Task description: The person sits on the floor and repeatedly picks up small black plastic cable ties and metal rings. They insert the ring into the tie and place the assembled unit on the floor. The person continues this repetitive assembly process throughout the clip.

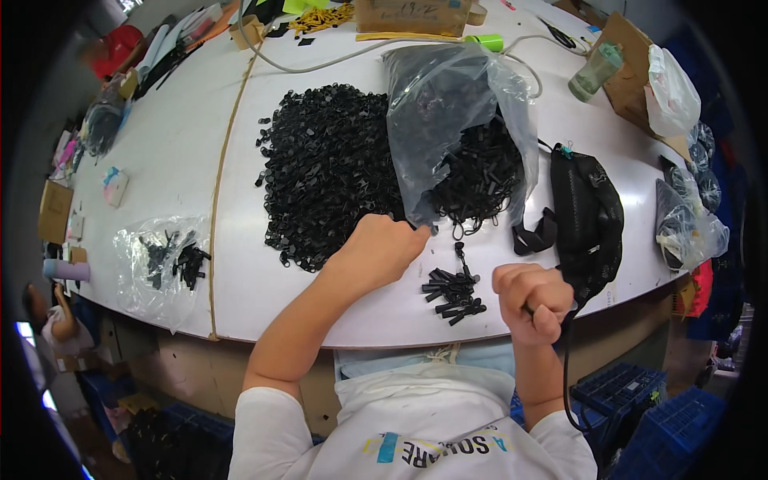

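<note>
My left hand [382,250] is closed at the near right edge of a wide pile of small black zipper pulls [328,168], beside the lower corner of a clear plastic bag [436,112]. What its fingers hold is hidden. From the bag's mouth spill black cord pulls [480,172] with loops. A small heap of black cord pulls [452,294] lies on the table between my hands. My right hand [534,302] is curled into a fist just right of that heap; a bit of something black shows between its fingers, too small to name.
A black waist bag [588,220] with a strap lies at the right. Further back are a green-lidded bottle [596,72], a cardboard box [412,18] and a grey cable [320,68]. At the left lies a plastic bag with black pieces [160,268]. Another person [64,320] is at far left.
</note>
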`<action>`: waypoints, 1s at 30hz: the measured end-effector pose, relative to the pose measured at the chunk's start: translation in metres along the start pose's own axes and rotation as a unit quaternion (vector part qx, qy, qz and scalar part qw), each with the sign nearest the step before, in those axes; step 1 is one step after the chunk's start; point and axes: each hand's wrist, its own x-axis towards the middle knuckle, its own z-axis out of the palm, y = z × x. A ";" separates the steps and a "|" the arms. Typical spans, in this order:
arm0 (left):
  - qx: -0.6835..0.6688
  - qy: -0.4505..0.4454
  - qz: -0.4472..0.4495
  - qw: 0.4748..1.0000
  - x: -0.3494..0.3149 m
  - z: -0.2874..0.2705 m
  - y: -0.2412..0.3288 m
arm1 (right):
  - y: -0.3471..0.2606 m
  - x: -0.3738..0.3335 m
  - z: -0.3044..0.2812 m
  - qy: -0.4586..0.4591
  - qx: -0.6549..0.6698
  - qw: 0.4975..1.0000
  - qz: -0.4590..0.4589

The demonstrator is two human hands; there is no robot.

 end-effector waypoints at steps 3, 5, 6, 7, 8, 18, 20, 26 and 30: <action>-0.005 -0.011 -0.003 1.000 0.003 0.000 0.003 | 0.009 0.001 0.010 0.080 -0.050 0.993 0.075; -0.074 0.042 0.029 0.996 0.002 0.000 0.001 | 0.010 0.002 0.014 0.161 -0.184 0.953 0.177; -0.108 0.067 0.046 0.991 0.002 -0.001 0.000 | 0.013 0.001 0.001 0.072 -0.262 0.946 0.175; -0.173 0.074 0.047 0.981 0.002 -0.002 -0.001 | 0.007 0.009 0.004 0.028 -0.356 0.914 0.190; -0.236 0.079 0.047 0.967 0.002 -0.005 -0.002 | 0.011 0.007 0.003 0.027 -0.381 0.903 0.197; -0.398 0.081 0.050 0.912 0.007 -0.002 -0.007 | 0.016 0.013 0.013 -0.084 -0.520 0.818 0.234; -0.412 0.081 0.043 0.906 0.008 -0.003 -0.007 | 0.022 0.008 0.012 -0.098 -0.559 0.802 0.186; -0.395 0.100 0.040 0.913 0.008 0.001 -0.005 | 0.033 -0.002 0.014 -0.131 -0.638 0.753 0.087; -0.369 0.126 0.044 0.920 0.008 0.002 0.002 | 0.037 -0.007 0.017 -0.160 -0.674 0.719 0.061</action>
